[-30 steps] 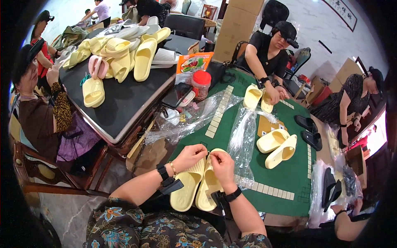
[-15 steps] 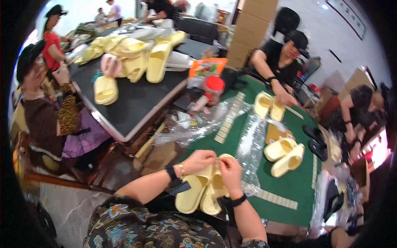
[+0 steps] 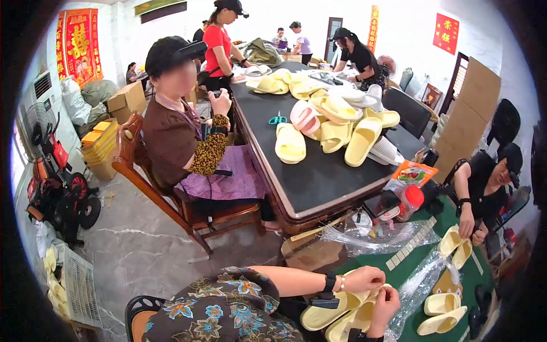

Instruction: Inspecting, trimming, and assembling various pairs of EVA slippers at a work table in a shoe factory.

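Observation:
A pair of pale yellow slippers lies at the near edge of the green table: the left slipper (image 3: 323, 313) and the right slipper (image 3: 346, 326), side by side. Over their far ends my left hand (image 3: 364, 280) is closed in a pinch. Close by it, my right hand (image 3: 386, 308) is also closed, thumb and fingers pressed together. Whatever sits between the fingertips is too small to make out. Clear plastic bags (image 3: 419, 285) lie just right of my hands. Further right rests another pair of yellow slippers (image 3: 443, 321).
On the black table (image 3: 319, 191), yellow, white and pink slippers are heaped beside teal scissors (image 3: 277, 119). A red-lidded jar (image 3: 411, 200) stands near the corner. One person sits in a wooden chair (image 3: 165, 199); across the green table, another handles yellow slippers (image 3: 451, 242).
My view has swung left, so the hands and green table now sit further right, with more floor showing. Both hands stay pinched together over the slippers.

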The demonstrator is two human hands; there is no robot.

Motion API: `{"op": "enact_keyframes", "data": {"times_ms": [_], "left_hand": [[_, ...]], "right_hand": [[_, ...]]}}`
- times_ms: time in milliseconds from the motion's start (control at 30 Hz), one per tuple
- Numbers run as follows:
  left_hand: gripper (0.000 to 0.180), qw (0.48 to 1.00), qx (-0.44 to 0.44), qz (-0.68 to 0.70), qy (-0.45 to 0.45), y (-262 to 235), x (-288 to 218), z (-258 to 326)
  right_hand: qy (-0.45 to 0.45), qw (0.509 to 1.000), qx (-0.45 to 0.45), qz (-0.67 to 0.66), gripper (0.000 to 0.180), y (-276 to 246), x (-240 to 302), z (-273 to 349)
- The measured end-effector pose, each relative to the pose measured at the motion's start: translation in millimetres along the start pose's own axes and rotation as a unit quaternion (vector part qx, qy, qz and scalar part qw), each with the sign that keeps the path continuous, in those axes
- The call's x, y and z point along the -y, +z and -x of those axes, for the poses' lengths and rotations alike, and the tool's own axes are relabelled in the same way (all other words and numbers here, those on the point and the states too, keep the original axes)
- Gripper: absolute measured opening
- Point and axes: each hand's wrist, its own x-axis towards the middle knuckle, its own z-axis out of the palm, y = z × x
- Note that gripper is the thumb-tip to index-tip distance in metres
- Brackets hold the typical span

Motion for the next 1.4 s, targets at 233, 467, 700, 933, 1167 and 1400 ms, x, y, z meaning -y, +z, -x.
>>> {"op": "enact_keyframes", "data": {"times_ms": [233, 467, 700, 933, 1167, 1400], "left_hand": [[0.015, 0.999, 0.032, -0.004, 0.014, -0.2, 2.4, -8.3], [0.015, 0.995, 0.084, -0.044, -0.029, -4.1, 2.8, 3.4], [0.013, 0.998, 0.034, -0.055, 0.023, 3.6, 0.7, 2.8], [0.01, 0.991, -0.023, -0.073, 0.107, 5.0, 4.8, 1.8], [0.014, 0.989, -0.026, -0.088, 0.117, 4.1, -2.4, 2.7], [0.016, 0.976, -0.067, -0.146, 0.146, 6.3, -1.6, 6.5]], "right_hand": [[-0.017, 1.0, -0.014, 0.001, 0.007, -5.6, 4.4, -3.1], [-0.012, 0.999, 0.015, -0.035, 0.005, 4.6, -16.2, 2.7], [-0.012, 0.999, -0.018, -0.045, 0.003, -1.3, -15.6, 0.6], [-0.034, 0.998, 0.051, 0.016, 0.013, -11.8, 11.3, 1.6], [-0.067, 0.996, 0.058, 0.012, 0.011, -11.3, 9.2, 1.6], [-0.154, 0.98, 0.044, 0.116, 0.01, -4.4, 10.3, 0.7]]}}
